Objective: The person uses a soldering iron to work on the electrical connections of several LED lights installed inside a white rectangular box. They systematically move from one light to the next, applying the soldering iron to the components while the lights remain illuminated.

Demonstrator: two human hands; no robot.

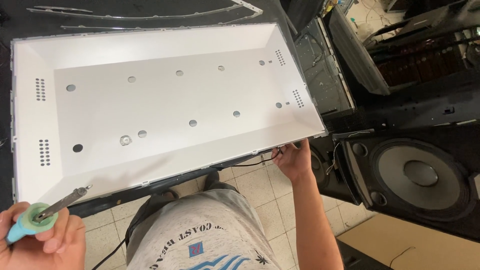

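A large white reflector tray [165, 100] of an opened flat screen lies before me, dotted with round holes and one lens [125, 140] at the lower left. My left hand [42, 240] grips a soldering iron [47, 212] with a light blue handle, its metal tip pointing at the tray's near edge. My right hand [293, 159] holds the tray's near right corner, where a dark cable [250, 163] runs under the rim.
Thin metal frame strips [150, 17] lie beyond the tray. To the right stand a dark circuit chassis [322, 75], a black panel [357, 50] and a large black speaker [415, 175]. A cardboard sheet [400, 245] lies at the lower right on the tiled floor [255, 187].
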